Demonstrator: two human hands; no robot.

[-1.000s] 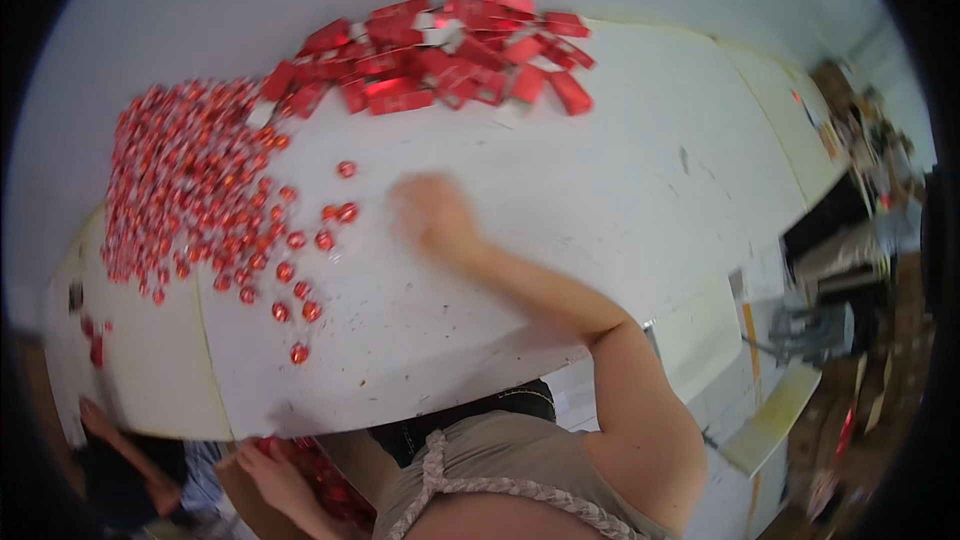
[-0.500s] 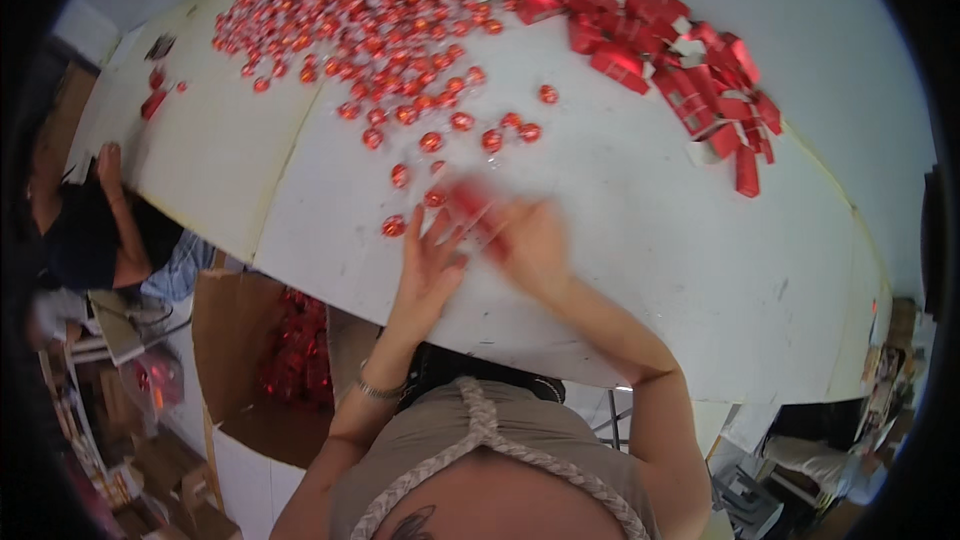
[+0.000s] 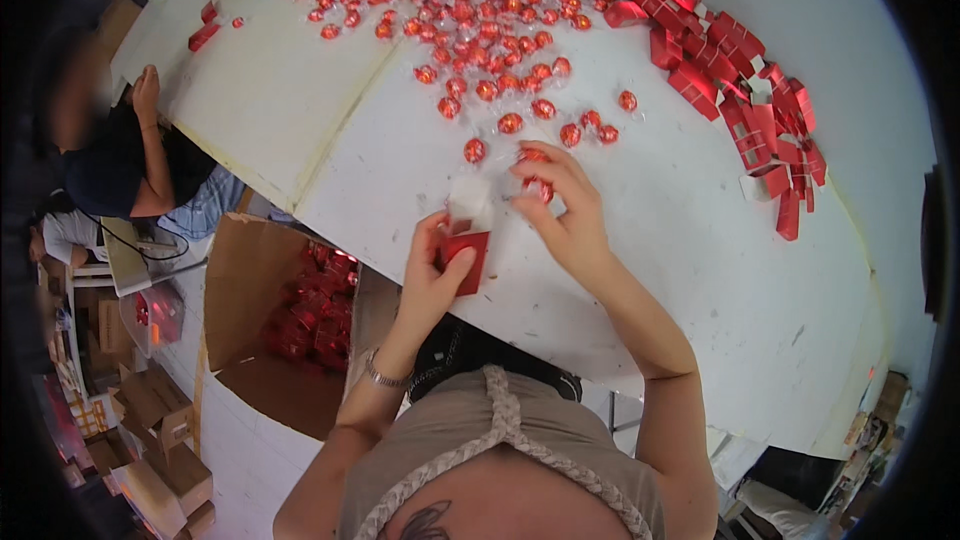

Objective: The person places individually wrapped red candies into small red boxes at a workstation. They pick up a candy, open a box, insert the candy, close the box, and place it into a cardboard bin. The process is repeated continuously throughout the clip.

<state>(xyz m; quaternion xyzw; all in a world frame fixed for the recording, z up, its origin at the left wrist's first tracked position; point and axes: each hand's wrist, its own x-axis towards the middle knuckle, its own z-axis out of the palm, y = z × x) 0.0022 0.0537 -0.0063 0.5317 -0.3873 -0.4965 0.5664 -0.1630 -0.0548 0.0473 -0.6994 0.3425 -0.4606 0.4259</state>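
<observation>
Leftward first, a co-worker (image 3: 110, 170) sat at the left of the frame, and a cardboard carton (image 3: 236, 285) stood open below the desk (image 3: 660, 330) at lower left, red boxed pieces (image 3: 310, 325) lying inside. Near the centre, the left hand (image 3: 428, 275) was closed round a small red box (image 3: 482, 255), its thumb across the front and the white flaps standing open at the top. A light, even grip there seemed best, so that the thin walls did not buckle and the mouth stayed square. A heap of loose wrapped sweets (image 3: 460, 0) spread above, at upper centre. Just right of the box, the right hand (image 3: 575, 215) had thumb and fingers curled on a red wrapped ball (image 3: 537, 188); a second ball (image 3: 533, 154) showed at the fingertips, though whether it was gripped could not be told. Pinching the foil body, with the clear wrapper ends away from the flaps, looked the tidier way. More red boxes (image 3: 730, 55) lay piled at upper right.
</observation>
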